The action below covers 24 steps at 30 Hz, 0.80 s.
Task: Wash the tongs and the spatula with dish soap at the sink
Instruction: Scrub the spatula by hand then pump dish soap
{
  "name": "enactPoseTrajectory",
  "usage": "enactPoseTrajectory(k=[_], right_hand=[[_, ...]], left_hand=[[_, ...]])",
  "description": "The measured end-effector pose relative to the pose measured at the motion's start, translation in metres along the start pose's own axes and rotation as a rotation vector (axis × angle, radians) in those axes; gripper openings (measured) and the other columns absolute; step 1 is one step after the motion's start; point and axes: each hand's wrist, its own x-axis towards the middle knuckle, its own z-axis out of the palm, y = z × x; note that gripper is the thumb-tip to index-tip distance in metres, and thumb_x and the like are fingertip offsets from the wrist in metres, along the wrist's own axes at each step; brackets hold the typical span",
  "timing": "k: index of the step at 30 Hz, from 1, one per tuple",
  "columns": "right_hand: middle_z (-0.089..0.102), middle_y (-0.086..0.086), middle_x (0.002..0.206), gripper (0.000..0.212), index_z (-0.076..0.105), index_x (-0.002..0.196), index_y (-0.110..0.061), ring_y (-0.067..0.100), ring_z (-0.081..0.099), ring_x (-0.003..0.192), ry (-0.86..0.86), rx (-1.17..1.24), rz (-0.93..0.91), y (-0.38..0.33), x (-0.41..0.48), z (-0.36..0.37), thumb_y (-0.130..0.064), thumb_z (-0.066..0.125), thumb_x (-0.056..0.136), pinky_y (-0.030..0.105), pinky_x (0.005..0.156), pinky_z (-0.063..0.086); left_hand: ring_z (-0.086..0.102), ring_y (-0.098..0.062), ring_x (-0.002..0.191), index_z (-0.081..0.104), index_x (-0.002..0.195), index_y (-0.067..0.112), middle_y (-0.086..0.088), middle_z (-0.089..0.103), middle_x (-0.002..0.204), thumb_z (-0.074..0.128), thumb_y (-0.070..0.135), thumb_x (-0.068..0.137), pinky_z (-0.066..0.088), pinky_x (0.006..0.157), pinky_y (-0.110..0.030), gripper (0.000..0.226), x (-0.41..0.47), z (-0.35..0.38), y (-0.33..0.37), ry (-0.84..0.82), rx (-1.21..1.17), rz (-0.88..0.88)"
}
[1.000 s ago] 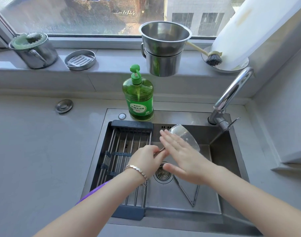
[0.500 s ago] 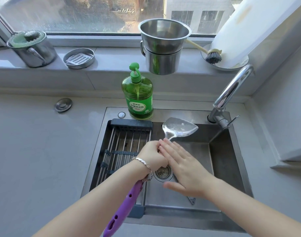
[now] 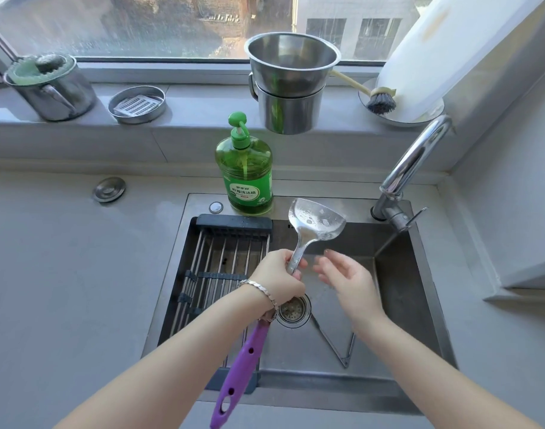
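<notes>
My left hand grips the metal shaft of the spatula over the sink. Its wet steel blade points up and away, and its purple handle runs down under my wrist toward the sink's front edge. Just right of the shaft, my right hand hovers with relaxed fingers and touches nothing. The metal tongs lie on the sink floor, partly hidden by my right forearm. A green dish soap bottle with a pump stands on the sink's back rim.
A dark drying rack spans the sink's left half. The faucet arches at the back right. On the window ledge sit stacked steel pots, a lidded pot, a small strainer dish and a dish brush.
My right hand slid off the spatula's blade and shaft and now hovers apart from it. The blade rose upright and the purple handle came into view.
</notes>
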Motion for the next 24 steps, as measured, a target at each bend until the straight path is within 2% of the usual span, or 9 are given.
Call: enactPoseTrajectory(k=[1,3,5,9,12,15,17,21,24], right_hand=[[0.067,0.009,0.105,0.027,0.059,0.115,0.002,0.015,0.066,0.090,-0.048,0.187,0.156,0.000,0.001,0.007,-0.013,0.054,0.093,0.025,0.085,0.054],[0.069,0.012,0.093,0.020,0.062,0.097,-0.001,0.011,0.067,0.065,-0.052,0.384,0.276,-0.012,0.006,0.019,-0.017,0.050,0.095,0.020,0.062,0.055],[0.068,0.007,0.078,0.021,0.059,0.083,-0.008,0.008,0.066,0.050,0.103,0.489,0.324,-0.022,0.012,0.028,-0.020,0.048,0.097,0.020,0.046,0.051],[0.063,0.010,0.072,0.029,0.052,0.079,-0.007,0.011,0.066,0.047,0.299,0.639,0.317,-0.037,0.024,0.025,-0.022,0.041,0.100,0.026,0.053,0.058],[0.060,0.010,0.073,0.031,0.050,0.076,-0.006,0.010,0.064,0.046,0.357,0.733,0.283,-0.047,0.035,0.014,-0.020,0.037,0.101,0.025,0.057,0.057],[0.060,0.009,0.077,0.028,0.049,0.081,-0.006,0.010,0.065,0.053,0.399,0.797,0.238,-0.048,0.033,0.012,-0.015,0.033,0.102,0.023,0.059,0.056],[0.061,0.009,0.080,0.021,0.049,0.092,-0.006,0.014,0.065,0.065,0.347,0.704,0.227,-0.034,0.018,0.023,-0.008,0.030,0.102,0.021,0.060,0.055],[0.065,0.007,0.083,0.021,0.046,0.111,-0.005,0.013,0.067,0.068,0.073,0.465,0.268,-0.013,-0.017,0.043,0.004,0.033,0.097,0.018,0.058,0.056],[0.063,0.012,0.083,0.021,0.044,0.114,-0.003,0.017,0.065,0.067,0.142,0.574,0.206,-0.025,0.004,0.025,0.006,0.034,0.097,0.020,0.058,0.058]], left_hand=[[0.044,-0.005,0.047,0.059,0.082,0.017,0.010,0.048,0.054,0.055,-0.006,0.074,0.040,0.051,-0.017,0.024,0.000,0.003,0.003,-0.026,-0.001,0.003],[0.045,-0.006,0.047,0.053,0.063,0.018,0.009,0.047,0.051,0.059,-0.007,0.072,0.041,0.055,-0.018,0.027,-0.001,0.009,0.009,-0.093,0.001,0.010],[0.045,-0.008,0.048,0.048,0.057,0.018,0.005,0.047,0.054,0.061,-0.006,0.073,0.042,0.057,-0.021,0.032,-0.002,0.014,0.012,-0.149,-0.014,0.000],[0.051,-0.004,0.051,0.057,0.071,0.016,0.005,0.054,0.062,0.069,0.016,0.078,0.046,0.057,-0.018,0.014,-0.009,0.009,0.004,-0.247,0.070,-0.074],[0.056,-0.004,0.045,0.056,0.075,0.012,0.002,0.062,0.057,0.067,0.023,0.081,0.050,0.058,-0.022,0.016,-0.019,0.007,-0.017,-0.316,0.116,-0.181],[0.044,-0.008,0.028,0.041,0.064,0.014,-0.002,0.049,0.048,0.064,0.023,0.081,0.040,0.040,-0.015,0.031,-0.025,0.009,-0.027,-0.187,0.098,-0.202],[0.039,-0.009,0.027,0.038,0.060,0.014,-0.002,0.043,0.047,0.062,0.025,0.082,0.034,0.035,-0.013,0.034,-0.024,0.013,-0.027,-0.114,0.152,-0.173],[0.040,-0.011,0.026,0.042,0.060,0.012,-0.003,0.043,0.046,0.053,0.023,0.086,0.034,0.034,-0.015,0.031,-0.019,0.020,-0.023,-0.035,0.150,-0.177],[0.042,-0.014,0.035,0.043,0.065,0.014,-0.001,0.044,0.052,0.052,0.027,0.089,0.037,0.040,-0.017,0.028,-0.018,0.018,-0.020,-0.025,0.174,-0.190]])
